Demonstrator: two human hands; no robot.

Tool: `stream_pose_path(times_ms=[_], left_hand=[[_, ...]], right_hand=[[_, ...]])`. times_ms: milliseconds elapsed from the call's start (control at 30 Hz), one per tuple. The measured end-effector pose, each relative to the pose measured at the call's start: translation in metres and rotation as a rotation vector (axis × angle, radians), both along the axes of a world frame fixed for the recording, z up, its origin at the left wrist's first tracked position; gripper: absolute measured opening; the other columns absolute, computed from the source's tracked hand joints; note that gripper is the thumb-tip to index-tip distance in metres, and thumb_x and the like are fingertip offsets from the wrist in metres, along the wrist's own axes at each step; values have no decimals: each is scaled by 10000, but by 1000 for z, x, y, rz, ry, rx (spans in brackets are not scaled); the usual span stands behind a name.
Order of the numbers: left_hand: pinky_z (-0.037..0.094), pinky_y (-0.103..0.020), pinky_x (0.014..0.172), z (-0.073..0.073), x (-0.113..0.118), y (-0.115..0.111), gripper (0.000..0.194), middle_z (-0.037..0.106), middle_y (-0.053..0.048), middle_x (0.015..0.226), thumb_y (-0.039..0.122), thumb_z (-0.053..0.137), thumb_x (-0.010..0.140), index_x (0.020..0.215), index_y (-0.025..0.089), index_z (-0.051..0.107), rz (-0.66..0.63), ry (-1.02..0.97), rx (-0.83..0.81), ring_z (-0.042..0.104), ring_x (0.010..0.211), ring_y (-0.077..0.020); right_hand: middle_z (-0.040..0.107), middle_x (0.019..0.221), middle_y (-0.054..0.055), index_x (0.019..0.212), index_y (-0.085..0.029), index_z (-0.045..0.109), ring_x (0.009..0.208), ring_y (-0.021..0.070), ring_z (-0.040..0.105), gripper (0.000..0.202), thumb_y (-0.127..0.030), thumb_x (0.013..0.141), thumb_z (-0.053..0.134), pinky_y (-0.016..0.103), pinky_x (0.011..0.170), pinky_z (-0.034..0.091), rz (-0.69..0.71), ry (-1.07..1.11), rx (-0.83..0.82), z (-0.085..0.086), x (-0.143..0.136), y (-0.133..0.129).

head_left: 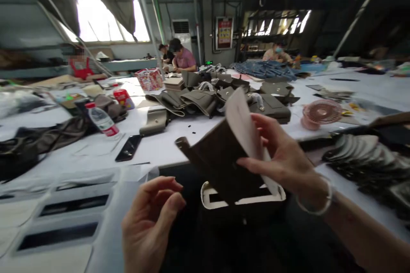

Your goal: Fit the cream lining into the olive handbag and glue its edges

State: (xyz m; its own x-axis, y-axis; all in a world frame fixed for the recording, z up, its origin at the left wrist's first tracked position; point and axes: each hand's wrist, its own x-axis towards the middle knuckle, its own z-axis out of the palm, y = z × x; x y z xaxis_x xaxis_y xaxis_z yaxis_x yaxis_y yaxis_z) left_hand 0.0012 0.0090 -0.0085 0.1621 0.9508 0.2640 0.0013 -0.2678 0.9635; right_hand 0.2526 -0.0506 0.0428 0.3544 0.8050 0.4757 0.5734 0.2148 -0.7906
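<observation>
The single view looks from the wearer's head, forward and down, with the white table's (pixel 173 147) near edge close below and its far end distant.

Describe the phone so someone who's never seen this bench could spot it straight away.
On the left part of the white table, find the clear bottle with the red cap. The phone lies to its right and nearer the wearer, beyond the left hand. It is a flat, glossy black rectangle, unlike the matte, grey-brown folded piece just past it.
</observation>
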Motion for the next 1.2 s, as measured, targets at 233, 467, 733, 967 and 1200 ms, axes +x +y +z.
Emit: stream_pose_path(times_ms=[233, 467, 733, 967, 1200], left_hand=[[440, -348, 1002, -96, 17, 10, 385, 593, -62, 1263, 447, 652, 874, 1197, 255, 566, -70, 21, -174, 556, 1160, -223], [419, -414, 994, -143, 43, -6, 455, 633, -85, 1232, 589, 522, 900, 1161, 230, 622, -75, -149, -596, 516, 1223, -296], [444, -379, 918, -147, 58, -20, 478, 591, -49, 1328, 602, 434, 940, 1295, 293, 517, -131, -259, -684, 501, 1247, -283], [430, -427, 972, -165, 63, -20, 565, 592, -71, 1351, 645, 390, 940, 1353, 280, 515, -121, -400, -749, 494, 1276, -314], [365, -415, 1108, -172, 74, -21, 544, 593, -62, 1371, 609, 448, 941, 1351, 265, 548, -168, -663, -751, 461, 1334, -283]], right_hand=[[552, 1253, 75, 1393, -309, 427, 1060, 291, 575, 864, -457, 654, 848, 459, 873, 528, -103, 0, 15, -38, 39, 0], [536, 1317, 85, 1439, -303, 382, 1127, 330, 565, 874, -495, 702, 811, 533, 983, 480, -99, -131, 12, -72, 33, 10], [453, 1411, 121, 1499, -209, 276, 1291, 297, 465, 787, -333, 842, 691, 452, 1099, 428, 35, -536, 28, -88, 34, 4], [423, 1393, 154, 1531, -207, 256, 1185, 328, 512, 731, -262, 881, 585, 501, 952, 524, 88, -848, -159, -105, 48, -11], [475, 1392, 136, 1567, -237, 117, 1203, 346, 507, 953, -245, 792, 670, 541, 1018, 472, 296, -842, -290, -113, 37, -4]])
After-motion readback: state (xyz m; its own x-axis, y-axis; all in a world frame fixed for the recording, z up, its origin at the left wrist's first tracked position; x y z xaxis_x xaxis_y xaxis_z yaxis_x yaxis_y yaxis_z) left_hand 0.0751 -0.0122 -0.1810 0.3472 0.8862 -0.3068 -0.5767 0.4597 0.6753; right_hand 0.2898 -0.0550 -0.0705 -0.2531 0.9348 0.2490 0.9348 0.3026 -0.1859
